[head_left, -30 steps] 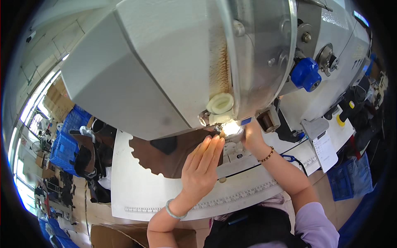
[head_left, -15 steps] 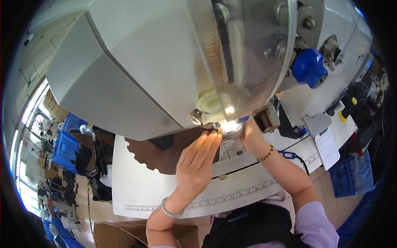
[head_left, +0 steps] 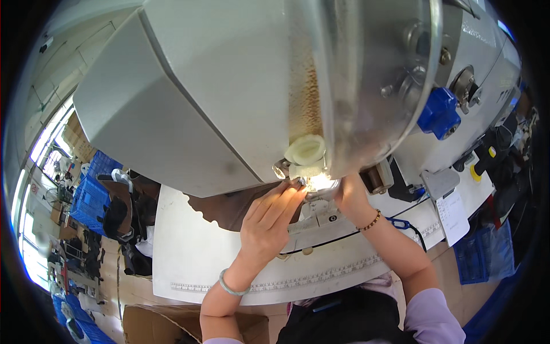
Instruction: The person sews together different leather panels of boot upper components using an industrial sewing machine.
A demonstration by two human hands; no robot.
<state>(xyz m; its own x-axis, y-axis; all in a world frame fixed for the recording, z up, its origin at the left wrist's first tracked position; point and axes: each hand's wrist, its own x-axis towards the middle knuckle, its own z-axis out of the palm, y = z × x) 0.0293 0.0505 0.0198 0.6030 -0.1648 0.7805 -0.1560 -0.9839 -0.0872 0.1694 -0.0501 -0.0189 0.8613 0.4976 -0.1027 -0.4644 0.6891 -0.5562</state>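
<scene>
A large pale grey sewing machine (head_left: pixel 212 74) looms over the work spot, with a lit area at its presser foot (head_left: pixel 315 180). Under the head, left of the light, lies a brown leather-like piece (head_left: pixel 223 211) with a scalloped edge. My left hand (head_left: pixel 266 221) rests flat on this piece, fingers stretched and side by side, their tips close to the presser foot. On the other side of the foot is my right hand (head_left: pixel 352 198). The machine hides its fingers, so what they touch cannot be made out. A clear shield (head_left: pixel 378 86) hangs in front of the head.
The white table (head_left: pixel 200 264) has a printed ruler strip along its front edge. A blue knob (head_left: pixel 440 113) sticks out at right, above a paper sheet (head_left: pixel 452 215). Blue crates (head_left: pixel 91 198) stand at left, and a cardboard box (head_left: pixel 149 324) is below the table.
The brown piece has slid farther under the machine head and turned, so less of it shows and its dark patch is out of sight. Both hands stay beside the presser foot.
</scene>
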